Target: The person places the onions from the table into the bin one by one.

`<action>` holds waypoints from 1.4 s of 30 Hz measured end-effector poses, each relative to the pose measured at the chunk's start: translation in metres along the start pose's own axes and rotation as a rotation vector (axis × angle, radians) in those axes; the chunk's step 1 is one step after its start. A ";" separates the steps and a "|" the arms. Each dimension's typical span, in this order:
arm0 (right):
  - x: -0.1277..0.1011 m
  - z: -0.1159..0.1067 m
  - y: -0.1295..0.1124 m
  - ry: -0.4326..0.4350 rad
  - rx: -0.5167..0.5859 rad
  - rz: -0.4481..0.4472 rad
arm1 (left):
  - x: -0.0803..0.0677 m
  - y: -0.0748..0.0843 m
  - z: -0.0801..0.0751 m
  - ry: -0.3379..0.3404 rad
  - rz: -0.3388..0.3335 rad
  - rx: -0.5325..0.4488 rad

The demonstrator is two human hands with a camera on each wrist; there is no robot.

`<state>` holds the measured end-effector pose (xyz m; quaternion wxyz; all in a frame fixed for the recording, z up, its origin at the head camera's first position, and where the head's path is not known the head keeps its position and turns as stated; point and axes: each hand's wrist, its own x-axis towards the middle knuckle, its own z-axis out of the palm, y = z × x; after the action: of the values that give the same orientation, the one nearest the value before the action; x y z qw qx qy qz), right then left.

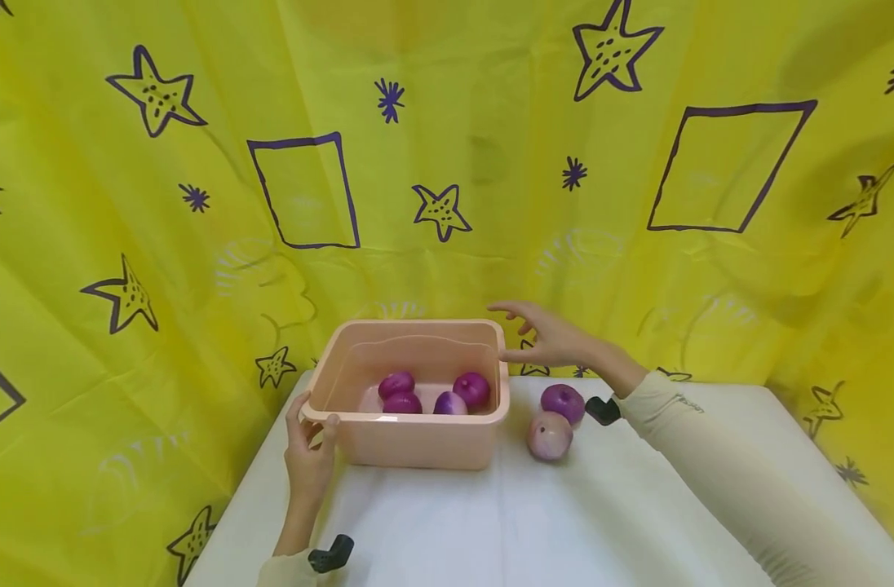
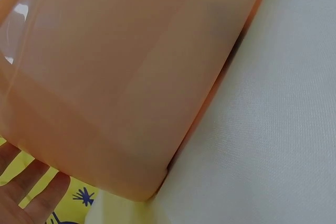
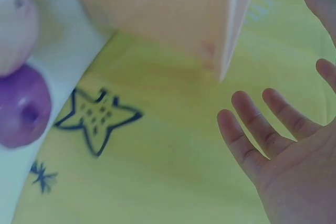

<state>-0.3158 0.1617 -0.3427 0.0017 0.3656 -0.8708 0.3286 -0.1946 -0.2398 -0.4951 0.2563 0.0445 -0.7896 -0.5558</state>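
Steadying the peach tub [image 1: 418, 440] by its near-left rim corner, left hand [image 1: 309, 456] gripping, right hand [image 1: 553, 338] empty, fingers spread beside far-right rim; likely next: reach back for purple onion [image 1: 562, 402] and pale onion [image 1: 549, 436] below the wrist.

My head view is bright and evenly lit, colours strong; shadows under the tub [image 1: 418, 440] are faint and soft; the yellow cloth [image 1: 447, 163] bows outward at the edges from lens distortion; a small glare spot sits on the tub's rim; both wrist views are soft and close, my right one hazy and bluish.
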 end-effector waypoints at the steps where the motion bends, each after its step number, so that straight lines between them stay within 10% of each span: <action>1: -0.004 -0.002 0.003 0.007 -0.012 0.005 | 0.000 0.000 -0.001 0.003 0.002 0.001; 29: -0.089 0.016 0.078 0.028 -0.033 0.139 | 0.000 0.004 -0.003 -0.011 0.003 -0.018; 38: -0.107 0.039 0.110 -0.036 0.032 0.127 | -0.011 0.045 -0.005 -0.012 0.016 -0.017; 42: -0.109 0.044 0.115 -0.067 0.062 0.138 | -0.009 0.039 -0.004 -0.006 0.018 -0.009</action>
<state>-0.2987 0.2655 -0.4692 -0.0615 0.3154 -0.8829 0.3424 -0.1765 -0.2252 -0.4619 0.2589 0.0346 -0.7881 -0.5573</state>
